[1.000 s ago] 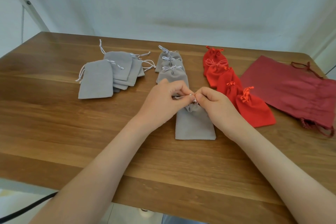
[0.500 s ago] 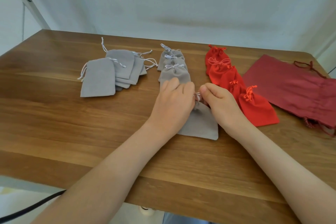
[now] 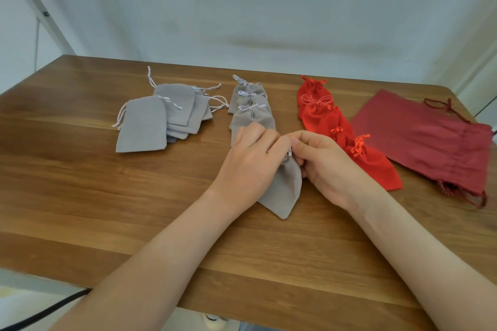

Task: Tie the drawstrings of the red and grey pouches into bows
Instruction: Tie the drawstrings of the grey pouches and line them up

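Head view, surface: a brown wooden bench (image 3: pixel 80 196) with streaky grain and a rounded far right corner is carrying everything.
Head view, room: a plain pale wall (image 3: pixel 269 8) is rising behind it. A slanted white frame bar (image 3: pixel 40 11) is crossing the upper left, and a black cable (image 3: pixel 40 312) is trailing below the near edge.
Task pouch: a small soft grey fabric pouch (image 3: pixel 282 191) is lying tilted at the bench's middle, between both hands, with its gathered neck pointing away.
Left grip: the left hand (image 3: pixel 250 164) is curling its fingers over the pouch's neck and holding it there.
Right grip: the right hand (image 3: pixel 328 166) is pinching the thin white drawstring (image 3: pixel 290 154) at the neck, fingertips touching the left hand's.
Left side: a loose stack of flat grey rectangular pouches (image 3: pixel 142 129) is lying with its strings hanging free.
Behind the hands: a row of overlapping grey pouches with white bows (image 3: pixel 251 105) is running away from the person.
Right of that: a row of bright red pouches with orange-red bows (image 3: pixel 322 115) is lying alongside.
Far right: a large flat dark red drawstring bag (image 3: pixel 430 142) is lying with its cords spilling out.
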`<state>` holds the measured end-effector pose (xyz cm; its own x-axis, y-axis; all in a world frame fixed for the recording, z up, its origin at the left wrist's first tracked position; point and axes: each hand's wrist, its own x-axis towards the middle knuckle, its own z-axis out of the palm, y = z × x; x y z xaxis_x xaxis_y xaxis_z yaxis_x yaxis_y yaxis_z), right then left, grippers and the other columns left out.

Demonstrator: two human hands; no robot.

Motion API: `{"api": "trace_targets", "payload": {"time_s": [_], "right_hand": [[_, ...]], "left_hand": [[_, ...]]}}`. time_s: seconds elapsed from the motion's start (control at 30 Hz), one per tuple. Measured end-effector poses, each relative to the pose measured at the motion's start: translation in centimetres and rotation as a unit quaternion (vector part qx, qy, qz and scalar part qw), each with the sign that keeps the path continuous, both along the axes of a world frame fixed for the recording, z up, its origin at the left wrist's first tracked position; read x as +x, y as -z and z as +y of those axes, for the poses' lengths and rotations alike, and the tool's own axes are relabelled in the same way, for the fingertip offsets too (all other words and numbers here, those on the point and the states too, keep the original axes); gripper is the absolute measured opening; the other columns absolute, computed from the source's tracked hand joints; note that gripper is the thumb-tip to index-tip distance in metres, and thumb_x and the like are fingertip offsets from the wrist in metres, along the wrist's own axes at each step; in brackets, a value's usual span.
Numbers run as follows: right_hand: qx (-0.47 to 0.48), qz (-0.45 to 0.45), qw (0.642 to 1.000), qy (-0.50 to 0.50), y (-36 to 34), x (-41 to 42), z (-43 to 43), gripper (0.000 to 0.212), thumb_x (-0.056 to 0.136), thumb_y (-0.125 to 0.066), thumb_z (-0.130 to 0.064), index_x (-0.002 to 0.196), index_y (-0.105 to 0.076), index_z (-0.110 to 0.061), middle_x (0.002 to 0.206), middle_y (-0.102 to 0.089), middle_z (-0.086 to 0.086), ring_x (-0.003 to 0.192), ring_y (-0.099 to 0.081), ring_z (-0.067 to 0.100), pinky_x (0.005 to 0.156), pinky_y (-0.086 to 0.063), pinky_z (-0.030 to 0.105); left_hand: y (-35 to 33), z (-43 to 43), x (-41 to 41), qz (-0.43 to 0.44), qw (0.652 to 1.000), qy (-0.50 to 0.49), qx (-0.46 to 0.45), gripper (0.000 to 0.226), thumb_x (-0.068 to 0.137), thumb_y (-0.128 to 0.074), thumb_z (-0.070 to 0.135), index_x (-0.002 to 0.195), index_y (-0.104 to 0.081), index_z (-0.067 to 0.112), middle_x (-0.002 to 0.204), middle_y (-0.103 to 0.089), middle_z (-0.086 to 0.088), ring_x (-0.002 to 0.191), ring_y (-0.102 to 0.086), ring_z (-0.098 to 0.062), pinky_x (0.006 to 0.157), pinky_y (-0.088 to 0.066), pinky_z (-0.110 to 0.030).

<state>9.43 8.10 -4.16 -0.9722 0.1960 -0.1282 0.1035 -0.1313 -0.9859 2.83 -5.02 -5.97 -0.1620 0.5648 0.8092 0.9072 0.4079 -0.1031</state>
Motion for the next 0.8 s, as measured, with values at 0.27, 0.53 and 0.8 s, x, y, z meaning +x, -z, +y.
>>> {"api": "trace_targets", "payload": {"time_s": [0.27, 0.53, 0.8], "right_hand": [[0.019, -0.007, 1.0, 0.016, -0.1, 0.0, 0.2, 0.024, 0.097, -0.046, -0.01, 0.077, -0.059, -0.01, 0.058, -0.042, 0.0, 0.053, -0.038, 0.01, 0.051, -0.029, 0.024], [0.068, 0.02, 0.997, 0.023, 0.1, 0.0, 0.1, 0.02, 0.098, -0.045, -0.009, 0.082, -0.056, -0.01, 0.063, -0.045, 0.0, 0.054, -0.042, 0.006, 0.051, -0.032, 0.021], [0.107, 0.042, 0.98, 0.161, 1.0, -0.4, 0.3, 0.016, 0.094, -0.051, -0.01, 0.08, -0.057, -0.014, 0.071, -0.054, -0.005, 0.071, -0.047, 0.01, 0.068, -0.038, 0.028]], "left_hand": [[-0.2, -0.3, -0.1, 0.013, 1.0, -0.019, -0.004, 0.011, 0.089, -0.065, 0.01, 0.077, -0.065, 0.011, 0.067, -0.057, -0.001, 0.071, -0.038, -0.017, 0.064, -0.029, -0.03], [0.4, -0.1, -0.1, -0.107, 0.993, -0.011, 0.057, 0.016, 0.09, -0.056, 0.012, 0.078, -0.065, 0.005, 0.064, -0.054, -0.008, 0.063, -0.049, -0.021, 0.063, -0.039, -0.032], [0.3, -0.1, 0.4, -0.252, 0.961, 0.01, 0.115, 0.007, 0.089, -0.048, 0.0, 0.084, -0.051, 0.002, 0.1, -0.069, -0.01, 0.097, -0.054, -0.012, 0.083, -0.036, -0.01]]}}
